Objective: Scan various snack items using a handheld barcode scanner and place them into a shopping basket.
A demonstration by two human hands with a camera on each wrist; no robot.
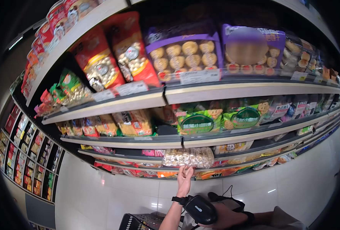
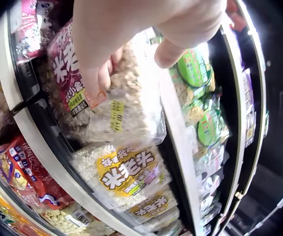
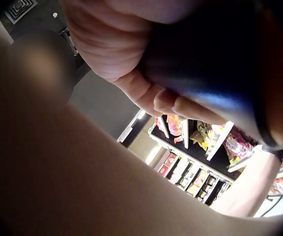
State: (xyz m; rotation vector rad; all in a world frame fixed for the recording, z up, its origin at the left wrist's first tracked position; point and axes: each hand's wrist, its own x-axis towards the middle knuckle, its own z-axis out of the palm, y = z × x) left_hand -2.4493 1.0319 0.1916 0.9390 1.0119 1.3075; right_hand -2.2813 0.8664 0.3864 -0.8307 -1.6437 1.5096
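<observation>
My left hand [image 1: 185, 179] reaches up to a clear bag of puffed-grain snack [image 1: 189, 156] at a lower shelf's front edge. In the left wrist view, its thumb [image 2: 168, 54] and fingers [image 2: 107, 76] grip this snack bag [image 2: 117, 110], which has a maroon label and pale tan pieces. In the right wrist view, my right hand [image 3: 117, 49] has curled fingers beside a dark, blue-sheened object [image 3: 200, 83]. The object covers much of the palm, and I cannot tell if the hand holds it.
A yellow-labelled bag [image 2: 126, 169] sits beside the gripped one. Green snack packs [image 1: 200, 120] fill the shelf above, with purple cookie bags [image 1: 183, 53] higher up. A dark basket [image 1: 133, 223] stands at the bottom of the head view, over a tiled floor [image 1: 101, 199].
</observation>
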